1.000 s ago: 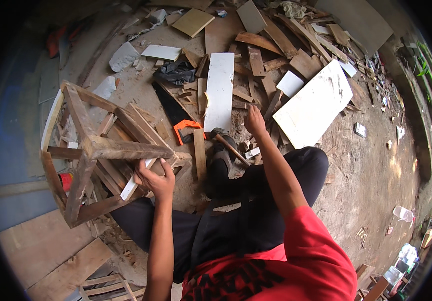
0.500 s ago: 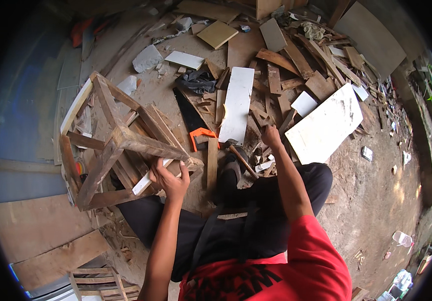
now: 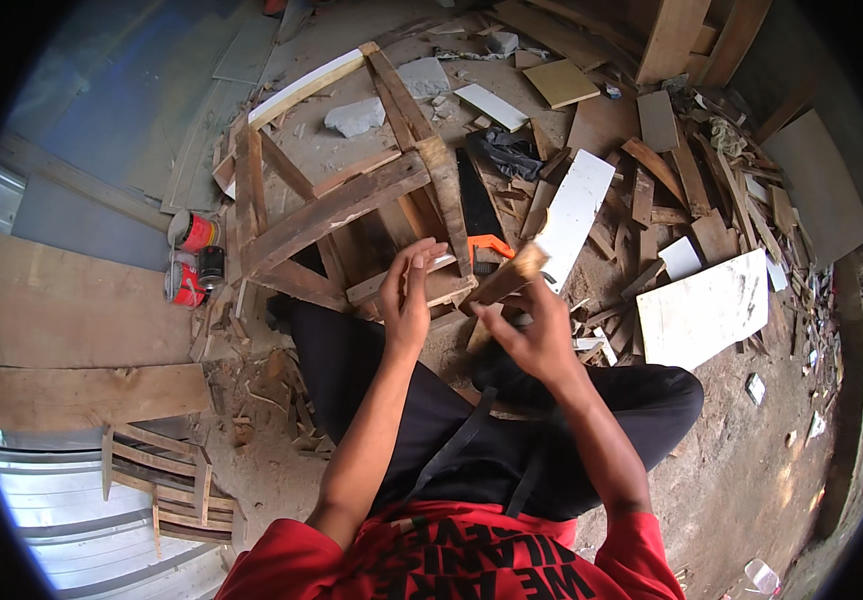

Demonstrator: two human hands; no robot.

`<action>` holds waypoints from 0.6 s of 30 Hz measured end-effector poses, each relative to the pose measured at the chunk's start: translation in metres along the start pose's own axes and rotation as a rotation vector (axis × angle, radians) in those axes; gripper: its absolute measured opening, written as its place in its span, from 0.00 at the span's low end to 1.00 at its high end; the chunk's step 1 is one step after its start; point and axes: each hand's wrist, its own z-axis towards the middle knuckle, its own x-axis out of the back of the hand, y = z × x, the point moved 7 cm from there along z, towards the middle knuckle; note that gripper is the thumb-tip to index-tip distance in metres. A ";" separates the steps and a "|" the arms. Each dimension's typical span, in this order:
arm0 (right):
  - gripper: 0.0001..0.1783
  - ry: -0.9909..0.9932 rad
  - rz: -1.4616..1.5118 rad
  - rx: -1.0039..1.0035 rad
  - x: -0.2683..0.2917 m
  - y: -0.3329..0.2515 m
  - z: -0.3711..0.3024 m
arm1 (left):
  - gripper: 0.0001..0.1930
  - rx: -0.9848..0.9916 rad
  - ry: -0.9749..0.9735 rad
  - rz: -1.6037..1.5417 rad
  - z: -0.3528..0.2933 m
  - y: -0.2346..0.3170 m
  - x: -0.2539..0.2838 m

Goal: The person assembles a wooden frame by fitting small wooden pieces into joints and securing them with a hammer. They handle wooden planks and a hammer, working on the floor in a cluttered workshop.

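A wooden stool-like frame (image 3: 336, 208) of worn brown bars leans over my left thigh, tilted. My left hand (image 3: 409, 298) grips its near lower rail, fingers close together beside a white-edged strip (image 3: 438, 263). Close to the frame's near right corner, my right hand (image 3: 543, 340) pinches a short wood offcut (image 3: 507, 278) between thumb and fingers. One end of the offcut is pale, and it is partly blurred. Whether it touches the frame I cannot tell. Just beyond lies a handsaw with a black blade (image 3: 475, 200) and an orange handle (image 3: 492, 244).
A white board (image 3: 583, 205) and a larger white panel (image 3: 703, 310) lie to the right among scrap wood. Paint cans (image 3: 191, 232) stand left of the frame. A slatted wooden piece (image 3: 166, 478) lies at lower left. Pale rubble (image 3: 356, 117) lies beyond the frame.
My right hand has come left from the scrap pile to the frame's corner, now with the wood offcut. The frame has turned, and my view has shifted left.
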 end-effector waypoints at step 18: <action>0.15 0.256 -0.299 0.100 0.010 0.001 0.034 | 0.16 -0.238 -0.092 -0.142 0.046 0.020 0.004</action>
